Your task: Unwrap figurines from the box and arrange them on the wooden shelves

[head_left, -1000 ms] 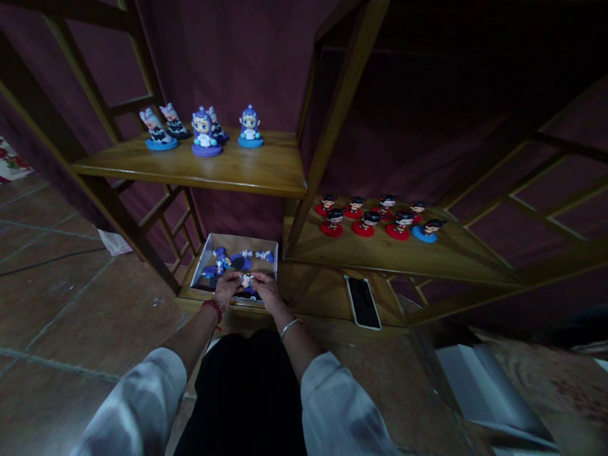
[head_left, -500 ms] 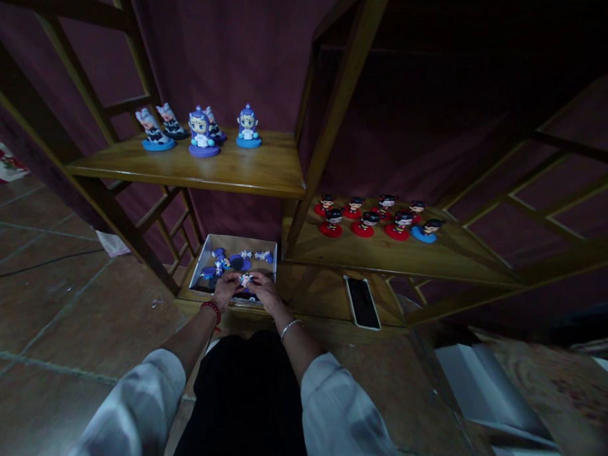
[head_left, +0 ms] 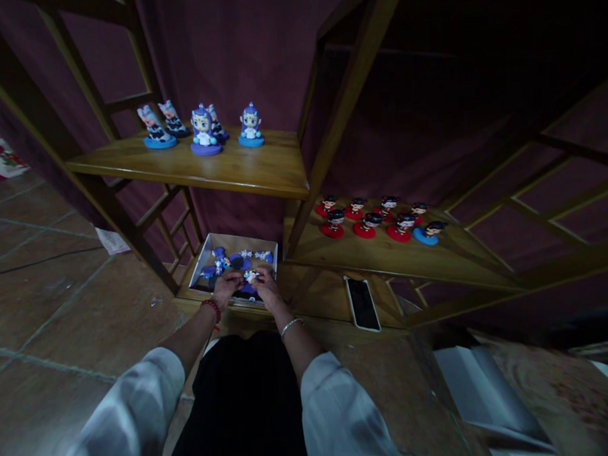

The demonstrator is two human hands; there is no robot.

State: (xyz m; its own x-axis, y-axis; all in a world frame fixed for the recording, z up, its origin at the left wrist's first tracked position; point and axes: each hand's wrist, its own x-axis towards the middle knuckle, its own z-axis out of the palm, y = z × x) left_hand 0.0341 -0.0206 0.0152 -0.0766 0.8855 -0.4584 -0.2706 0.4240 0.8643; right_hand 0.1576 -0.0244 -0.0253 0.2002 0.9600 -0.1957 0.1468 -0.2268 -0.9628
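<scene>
A small white and blue figurine (head_left: 251, 276) is held over the front of the open white box (head_left: 199, 263). My right hand (head_left: 267, 288) grips it from the right with thumb and fingers. From the other side, my left hand (head_left: 228, 285) is closed, its fingertips meeting the figurine's left edge; exactly how they touch is too small to make out. Several purple-haired figurines (head_left: 220, 256) lie in the box behind my hands, some with purple or blue bases.
Above the box, a wooden shelf (head_left: 187, 169) carries several standing figurines (head_left: 204, 130). Black-haired figurines (head_left: 369, 225), mostly on red bases, stand on the right shelf (head_left: 335, 253). A phone (head_left: 363, 304) lies on the lower board. A wooden post (head_left: 347, 107) divides the unit.
The figurine has shifted slightly right and shows more of its white and blue side. My left fingers cover less of it than before. The view has moved a little.
</scene>
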